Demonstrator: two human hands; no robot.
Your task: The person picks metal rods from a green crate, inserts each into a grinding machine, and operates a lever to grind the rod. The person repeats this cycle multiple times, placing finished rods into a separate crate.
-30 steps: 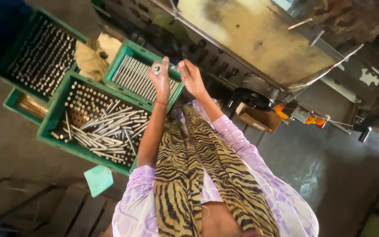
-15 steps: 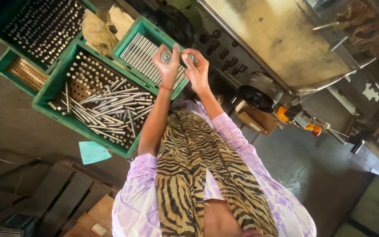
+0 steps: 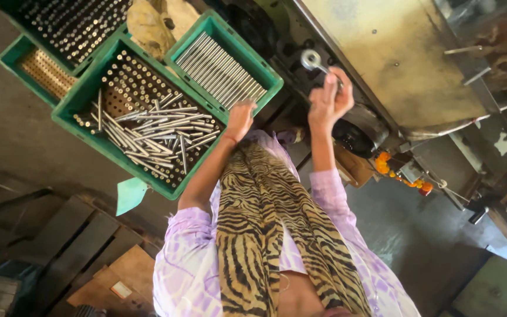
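Nearest to us hangs our tiger-striped brown and black scarf (image 3: 277,235) over lilac patterned sleeves (image 3: 186,264), and both arms reach up and away from it. Our left hand (image 3: 239,120) rests at the near edge of the smaller green plastic crate (image 3: 268,73), its fingers loosely curled with nothing between them, just beside the neat row of long silver metal rods (image 3: 221,70) lying side by side in that crate. Our right hand (image 3: 330,100) is raised over the machine, fingers closed around the stem of a short silver metal part with a round ring-shaped head (image 3: 311,60), which sticks out above the fingertips. To the left of the left arm sits the larger green plastic crate (image 3: 80,114), where loose silver pins (image 3: 154,132) lie in a jumble over a perforated tray. Beyond the hands stretches the tan, stained flat top of the metal machine (image 3: 394,53), and farther left a dark crate of upright pins (image 3: 71,23).
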